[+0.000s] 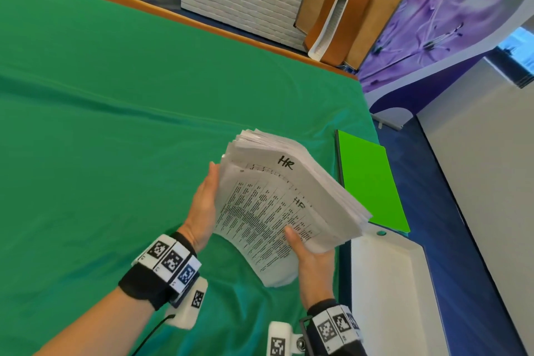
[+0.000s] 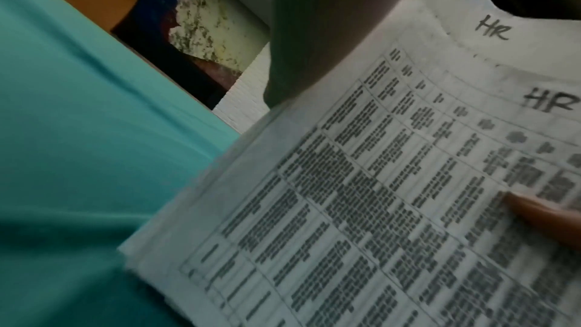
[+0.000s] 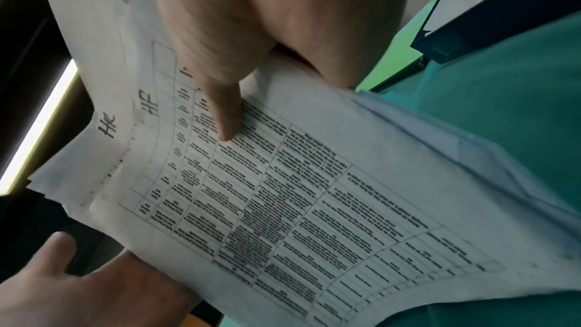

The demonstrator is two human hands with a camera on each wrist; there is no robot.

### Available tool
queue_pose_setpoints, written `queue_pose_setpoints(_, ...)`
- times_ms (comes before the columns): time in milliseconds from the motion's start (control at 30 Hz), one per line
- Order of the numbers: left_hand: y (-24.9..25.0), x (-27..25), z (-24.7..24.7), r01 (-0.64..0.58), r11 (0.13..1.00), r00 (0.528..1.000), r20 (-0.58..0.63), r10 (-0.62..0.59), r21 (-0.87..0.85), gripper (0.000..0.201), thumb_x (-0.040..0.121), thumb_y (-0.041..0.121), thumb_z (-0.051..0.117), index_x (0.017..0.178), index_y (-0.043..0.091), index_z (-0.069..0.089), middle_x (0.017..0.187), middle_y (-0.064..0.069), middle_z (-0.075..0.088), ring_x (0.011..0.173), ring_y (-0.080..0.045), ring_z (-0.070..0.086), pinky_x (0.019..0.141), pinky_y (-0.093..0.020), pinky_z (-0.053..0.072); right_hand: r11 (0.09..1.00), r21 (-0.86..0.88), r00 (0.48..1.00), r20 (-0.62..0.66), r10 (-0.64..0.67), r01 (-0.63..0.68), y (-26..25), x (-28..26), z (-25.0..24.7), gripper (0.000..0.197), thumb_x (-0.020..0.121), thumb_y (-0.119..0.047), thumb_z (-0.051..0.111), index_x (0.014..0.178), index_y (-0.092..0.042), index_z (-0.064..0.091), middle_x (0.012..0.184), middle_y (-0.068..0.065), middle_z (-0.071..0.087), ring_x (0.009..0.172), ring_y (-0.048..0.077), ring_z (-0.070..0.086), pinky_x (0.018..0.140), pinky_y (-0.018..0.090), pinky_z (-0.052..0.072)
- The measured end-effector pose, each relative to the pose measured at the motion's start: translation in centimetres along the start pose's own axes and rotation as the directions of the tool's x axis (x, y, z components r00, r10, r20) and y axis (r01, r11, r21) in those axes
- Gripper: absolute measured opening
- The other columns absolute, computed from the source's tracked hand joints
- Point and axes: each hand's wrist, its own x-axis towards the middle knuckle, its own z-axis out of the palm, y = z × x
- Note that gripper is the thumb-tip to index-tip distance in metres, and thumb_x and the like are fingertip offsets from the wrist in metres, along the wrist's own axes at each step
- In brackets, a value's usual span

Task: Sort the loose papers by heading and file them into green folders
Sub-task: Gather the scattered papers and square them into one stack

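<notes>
Above the green-covered worktop (image 1: 115,124), slightly right of centre in the head view, a thick stack of papers (image 1: 291,202) is held in the air between both hands. Its top sheet is a printed table with "HR" handwritten near its head, and the sheet beneath, showing past it toward 12 o'clock, bears the same "HR" mark. At the stack's 5 o'clock corner the right hand (image 1: 315,272) grips it, the thumb (image 1: 291,237) pressed flat on the printed sheet and the other fingers out of sight underneath; the right wrist view shows that thumb lying on the table's rows. At 9 o'clock the left hand (image 1: 203,208) stands against the stack's long edge, palm toward the paper and fingers fairly straight; whether they curl round the underside I cannot tell. Toward 3 o'clock of the stack a bright green folder (image 1: 370,182) lies closed and flat on the worktop at its right edge. Just beyond the folder's near end, toward 5 o'clock, sits a white tray (image 1: 387,283). Black wrist bands (image 1: 170,266) with square coded markers wrap both wrists.
</notes>
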Motion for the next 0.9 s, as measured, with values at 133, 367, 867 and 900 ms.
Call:
queue_pose_setpoints(133,-0.5,-0.5,0.4,-0.167,0.979,0.985,-0.064,0.161,-0.113,0.081,0.077,0.072,0.06,0.13,0.012,0.046,0.116,-0.004,0.065,0.106,-0.022,0.063,0.088,-0.037,0.055,0.998,0.022,0.998,-0.024,-0.058,0.059,-0.8,0.3,0.3,0.036,0.078,0.004,0.071,0.11,-0.012,0.066,0.103,-0.001,0.075,0.096,0.013,0.07,0.072,0.02,0.056)
queue_pose_setpoints(367,-6.1,0.0,-1.9,0.131,0.93,0.991,-0.074,-0.112,0.343,0.084,0.061,0.047,0.085,0.131,0.036,0.04,0.13,0.005,0.051,0.123,-0.014,0.052,0.104,-0.051,0.045,0.992,-0.09,0.995,0.026,0.095,-0.092,2.7,-0.1,-0.3,0.044,0.077,-0.001,0.075,0.116,-0.018,0.062,0.11,-0.003,0.072,0.102,0.012,0.068,0.086,0.03,0.056)
queue_pose_setpoints(867,-7.1,-0.7,1.6,0.108,0.802,0.989,-0.143,-0.028,0.587,0.017,0.098,0.018,0.055,0.112,0.017,0.046,0.105,-0.003,0.063,0.093,-0.023,0.063,0.08,-0.041,0.055,0.925,-0.341,0.972,-0.216,0.096,-0.167,2.6,2.8,-3.2,0.031,0.078,-0.013,0.078,0.103,-0.028,0.067,0.101,-0.007,0.073,0.093,0.014,0.07,0.084,0.042,0.057)
queue_pose_setpoints(900,-7.2,-0.8,2.1,0.128,0.792,0.986,-0.161,-0.039,0.597,0.016,0.097,0.017,0.056,0.111,0.017,0.046,0.102,-0.004,0.063,0.091,-0.024,0.062,0.078,-0.039,0.054,0.914,-0.352,0.965,-0.231,0.122,-0.199,2.7,2.9,-3.6,0.033,0.076,-0.014,0.079,0.104,-0.028,0.066,0.101,-0.007,0.072,0.093,0.014,0.069,0.085,0.044,0.057)
